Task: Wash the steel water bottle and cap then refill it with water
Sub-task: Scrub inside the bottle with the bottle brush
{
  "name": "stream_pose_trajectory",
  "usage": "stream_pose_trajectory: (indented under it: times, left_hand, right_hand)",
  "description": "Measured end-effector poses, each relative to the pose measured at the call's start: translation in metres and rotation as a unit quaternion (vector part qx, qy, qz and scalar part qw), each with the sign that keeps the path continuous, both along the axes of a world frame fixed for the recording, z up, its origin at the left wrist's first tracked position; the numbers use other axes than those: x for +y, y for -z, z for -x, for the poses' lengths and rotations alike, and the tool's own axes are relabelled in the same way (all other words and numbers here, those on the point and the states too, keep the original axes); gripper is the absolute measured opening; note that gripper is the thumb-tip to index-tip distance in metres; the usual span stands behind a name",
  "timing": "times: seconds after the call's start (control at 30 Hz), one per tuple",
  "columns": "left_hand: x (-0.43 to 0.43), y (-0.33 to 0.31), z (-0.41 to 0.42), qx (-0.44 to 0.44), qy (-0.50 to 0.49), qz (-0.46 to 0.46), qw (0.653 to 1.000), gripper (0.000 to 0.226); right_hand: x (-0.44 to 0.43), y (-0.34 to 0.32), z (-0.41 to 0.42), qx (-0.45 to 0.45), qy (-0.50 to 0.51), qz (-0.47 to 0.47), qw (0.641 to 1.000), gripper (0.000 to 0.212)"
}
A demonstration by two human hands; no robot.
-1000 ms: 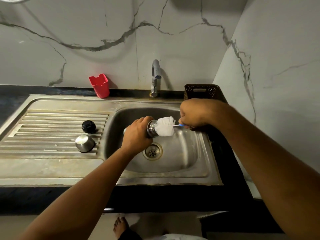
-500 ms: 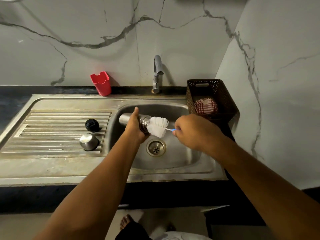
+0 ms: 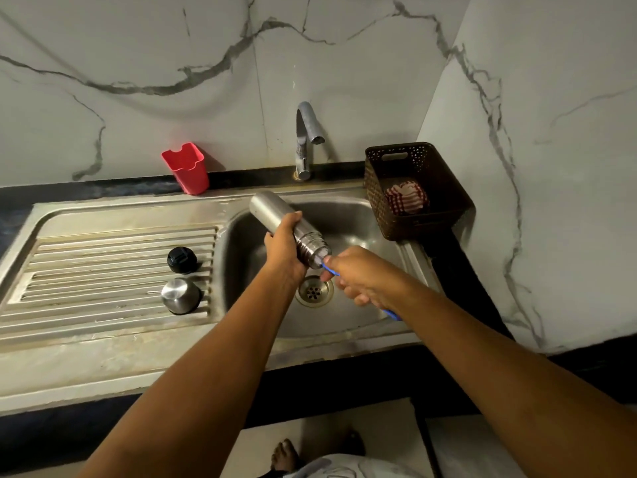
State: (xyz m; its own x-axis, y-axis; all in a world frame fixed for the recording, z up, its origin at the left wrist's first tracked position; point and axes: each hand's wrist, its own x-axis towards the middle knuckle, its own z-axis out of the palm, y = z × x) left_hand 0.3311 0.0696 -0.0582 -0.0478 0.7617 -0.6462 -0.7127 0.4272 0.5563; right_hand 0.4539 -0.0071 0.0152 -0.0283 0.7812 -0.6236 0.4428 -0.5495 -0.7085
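My left hand [image 3: 284, 251] grips the steel water bottle [image 3: 272, 212] around its middle, tilted over the sink basin [image 3: 351, 215] with its mouth pointing down and right. My right hand [image 3: 358, 276] holds the blue handle of a bottle brush [image 3: 329, 269] at the bottle's mouth; the white bristle head is hidden inside the bottle. On the ribbed drainboard [image 3: 103, 257] to the left lie a black inner cap [image 3: 181, 259] and a steel outer cap [image 3: 180, 295].
The tap [image 3: 306, 132] stands behind the basin with no water visible. A red plastic cup [image 3: 186, 169] stands at the back left. A brown perforated basket [image 3: 417, 191] holding a checked cloth sits at the basin's right. The drain [image 3: 313, 291] lies below my hands.
The white brush head has gone into the bottle's mouth. My left hand raised and tilted the bottle so its base points up toward the back left.
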Motion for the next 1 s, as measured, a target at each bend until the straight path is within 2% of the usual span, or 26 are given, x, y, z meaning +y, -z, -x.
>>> stream_pose_trajectory:
  times: [0.03,0.07,0.13,0.2,0.3,0.37,0.43,0.53,0.57,0.67,0.77,0.87,1.0]
  left_hand:
    - [0.003,0.001,0.004,0.004,-0.004,0.0,1.0,0.082]
    - [0.006,0.001,0.009,0.005,-0.009,0.0,1.0,0.084]
    - [0.014,0.0,0.013,-0.005,-0.015,0.005,1.0,0.091]
    - [0.019,-0.001,0.011,-0.016,0.0,0.001,1.0,0.092]
    - [0.027,0.005,0.013,0.013,0.008,-0.006,1.0,0.08]
    - [0.035,0.011,0.02,0.018,-0.008,0.006,1.0,0.079]
    - [0.039,0.018,0.023,0.017,-0.01,0.018,1.0,0.081]
    - [0.03,0.025,0.02,0.016,0.014,0.028,0.999,0.078]
    - [0.025,0.029,0.017,0.003,0.03,0.03,0.999,0.079]
    - [0.012,0.036,0.013,-0.032,0.059,0.029,0.997,0.087]
    - [0.015,0.043,0.022,-0.018,0.062,0.024,0.998,0.093]
    - [0.024,0.045,0.034,-0.017,0.033,0.023,0.999,0.092]
    - [0.027,0.042,0.025,-0.018,0.005,0.029,0.999,0.101]
  right_hand:
    - [-0.002,-0.001,0.006,-0.084,-0.046,-0.052,0.994,0.031]
    - [-0.005,-0.002,0.012,-0.19,-0.1,-0.111,0.97,0.024]
    - [-0.014,-0.009,0.023,-0.373,-0.17,-0.207,0.888,0.023]
    - [-0.022,-0.02,0.029,-0.448,-0.189,-0.252,0.837,0.027]
    - [-0.03,-0.03,0.025,-0.483,-0.2,-0.259,0.812,0.024]
    - [-0.036,-0.031,0.022,-0.466,-0.195,-0.243,0.828,0.021]
    - [-0.035,-0.026,0.018,-0.401,-0.173,-0.208,0.875,0.02]
    - [-0.016,-0.011,0.014,-0.2,-0.075,-0.087,0.973,0.026]
    - [-0.011,-0.005,0.014,-0.124,-0.022,-0.034,0.991,0.024]
    - [-0.004,0.007,0.019,0.038,0.085,0.084,0.992,0.025]
    - [-0.008,0.01,0.023,0.114,0.118,0.121,0.979,0.03]
    - [-0.016,0.002,0.018,0.127,0.094,0.116,0.981,0.031]
    - [-0.016,-0.012,-0.006,0.088,0.049,0.106,0.989,0.033]
